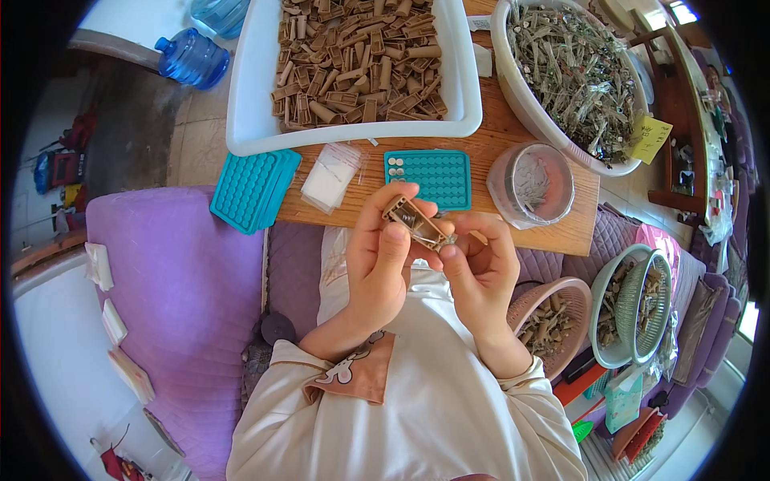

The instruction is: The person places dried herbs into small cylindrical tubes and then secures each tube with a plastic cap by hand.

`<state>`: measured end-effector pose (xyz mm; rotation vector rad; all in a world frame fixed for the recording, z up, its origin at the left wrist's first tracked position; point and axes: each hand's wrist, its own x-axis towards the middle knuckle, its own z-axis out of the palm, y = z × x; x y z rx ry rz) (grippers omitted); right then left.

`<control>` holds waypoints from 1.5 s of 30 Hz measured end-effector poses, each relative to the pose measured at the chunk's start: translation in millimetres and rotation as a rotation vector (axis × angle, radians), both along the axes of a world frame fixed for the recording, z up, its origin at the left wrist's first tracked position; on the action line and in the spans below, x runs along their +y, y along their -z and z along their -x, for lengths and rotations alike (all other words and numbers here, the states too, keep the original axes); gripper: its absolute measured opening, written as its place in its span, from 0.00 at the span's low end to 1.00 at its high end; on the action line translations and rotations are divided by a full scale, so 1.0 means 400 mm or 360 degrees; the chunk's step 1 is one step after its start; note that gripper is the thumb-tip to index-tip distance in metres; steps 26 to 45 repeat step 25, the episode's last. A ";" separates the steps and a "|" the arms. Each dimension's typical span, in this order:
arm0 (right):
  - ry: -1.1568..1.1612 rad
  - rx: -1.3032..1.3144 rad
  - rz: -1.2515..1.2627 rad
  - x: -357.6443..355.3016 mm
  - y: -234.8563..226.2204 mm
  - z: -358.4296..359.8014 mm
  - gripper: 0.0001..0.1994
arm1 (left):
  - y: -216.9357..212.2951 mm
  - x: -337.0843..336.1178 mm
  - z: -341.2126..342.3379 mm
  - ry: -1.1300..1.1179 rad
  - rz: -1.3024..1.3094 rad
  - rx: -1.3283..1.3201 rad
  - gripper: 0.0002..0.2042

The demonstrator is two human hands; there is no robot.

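Note:
My left hand is wrapped round a small brown plastic casing, held above my lap at the table's near edge. The casing's open side faces up, showing a dark coil like a spring inside and a pale strip near one end. At that right end, my right hand pinches with thumb and forefinger. A bit of something clear shows by those fingertips, too small to name. Just beyond my hands lies a teal tray of round pockets, with several silver discs at its left side.
A white tub of brown casings stands on the wooden table. Beside it sit a basin of clear wired parts, a cup of pale pieces, stacked teal trays and plastic bags. Baskets of parts stand at right.

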<state>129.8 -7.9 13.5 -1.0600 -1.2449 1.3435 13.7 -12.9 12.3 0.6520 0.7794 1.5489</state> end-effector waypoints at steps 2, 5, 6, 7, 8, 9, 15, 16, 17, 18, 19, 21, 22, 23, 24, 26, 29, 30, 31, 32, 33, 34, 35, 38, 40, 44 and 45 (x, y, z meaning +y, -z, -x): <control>-0.0026 0.0012 0.0006 -0.001 -0.005 0.003 0.12 | -0.001 -0.007 0.001 -0.0028 0.0004 -0.0094 0.19; -0.0119 0.0025 0.0091 0.000 -0.016 0.001 0.12 | -0.005 -0.013 0.012 0.0024 -0.0027 -0.0253 0.18; -0.0188 0.0026 0.0172 0.001 -0.019 -0.002 0.12 | -0.012 -0.013 0.015 0.0083 0.0025 -0.0413 0.17; -0.0189 0.0026 0.0172 0.004 -0.020 -0.006 0.12 | -0.017 -0.015 0.018 0.0139 0.0077 -0.0570 0.17; -0.0239 -0.0059 0.0121 0.008 -0.019 -0.009 0.14 | -0.016 -0.021 0.022 0.0138 0.0077 -0.0569 0.17; -0.0288 -0.0144 0.0069 0.011 -0.020 -0.012 0.16 | -0.015 -0.028 0.026 0.0205 0.0105 -0.0646 0.17; -0.0506 -0.0209 0.0144 0.005 -0.038 -0.022 0.18 | -0.037 -0.052 0.033 0.0275 0.0195 -0.0544 0.18; -0.0506 -0.0208 0.0144 0.007 -0.034 -0.024 0.18 | -0.041 -0.053 0.031 0.0212 0.0207 -0.0422 0.18; -0.0455 -0.0149 0.0092 0.009 -0.026 -0.026 0.19 | -0.040 -0.052 0.030 0.0213 0.0208 -0.0421 0.18; -0.0405 -0.0091 0.0040 0.010 -0.021 -0.026 0.19 | -0.038 -0.051 0.030 0.0179 0.0163 -0.0292 0.18; -0.0407 -0.0089 0.0042 0.010 -0.027 -0.025 0.19 | -0.036 -0.051 0.031 0.0144 0.0119 -0.0162 0.19; -0.0362 0.0231 0.0174 0.011 -0.046 -0.017 0.18 | -0.031 -0.053 0.039 0.0167 0.0111 -0.0097 0.20; -0.0363 0.0233 0.0175 0.011 -0.047 -0.014 0.18 | -0.030 -0.055 0.042 0.0192 0.0101 -0.0035 0.21; -0.0397 0.0230 0.0137 0.012 -0.048 -0.010 0.18 | -0.030 -0.055 0.043 0.0191 0.0102 -0.0033 0.21; -0.0431 0.0226 0.0098 0.012 -0.049 -0.007 0.18 | -0.030 -0.054 0.043 0.0178 0.0105 0.0057 0.21; -0.0434 0.0229 0.0157 0.008 -0.051 -0.006 0.17 | -0.029 -0.054 0.044 0.0164 0.0107 0.0148 0.22; -0.0434 0.0229 0.0157 0.008 -0.051 -0.006 0.17 | -0.029 -0.054 0.044 0.0164 0.0107 0.0148 0.22; -0.0434 0.0229 0.0157 0.008 -0.051 -0.006 0.17 | -0.029 -0.054 0.044 0.0164 0.0107 0.0148 0.22; -0.0434 0.0229 0.0157 0.008 -0.051 -0.006 0.17 | -0.029 -0.054 0.044 0.0164 0.0107 0.0148 0.22; -0.0434 0.0229 0.0157 0.008 -0.051 -0.006 0.17 | -0.029 -0.054 0.044 0.0164 0.0107 0.0148 0.22; -0.0434 0.0229 0.0157 0.008 -0.051 -0.006 0.17 | -0.029 -0.054 0.044 0.0164 0.0107 0.0148 0.22; -0.0434 0.0229 0.0157 0.008 -0.051 -0.006 0.17 | -0.029 -0.054 0.044 0.0164 0.0107 0.0148 0.22; -0.0434 0.0229 0.0157 0.008 -0.051 -0.006 0.17 | -0.029 -0.054 0.044 0.0164 0.0107 0.0148 0.22; -0.0434 0.0229 0.0157 0.008 -0.051 -0.006 0.17 | -0.029 -0.054 0.044 0.0164 0.0107 0.0148 0.22; -0.0434 0.0229 0.0157 0.008 -0.051 -0.006 0.17 | -0.029 -0.054 0.044 0.0164 0.0107 0.0148 0.22; -0.0434 0.0229 0.0157 0.008 -0.051 -0.006 0.17 | -0.029 -0.054 0.044 0.0164 0.0107 0.0148 0.22; -0.0434 0.0229 0.0157 0.008 -0.051 -0.006 0.17 | -0.029 -0.054 0.044 0.0164 0.0107 0.0148 0.22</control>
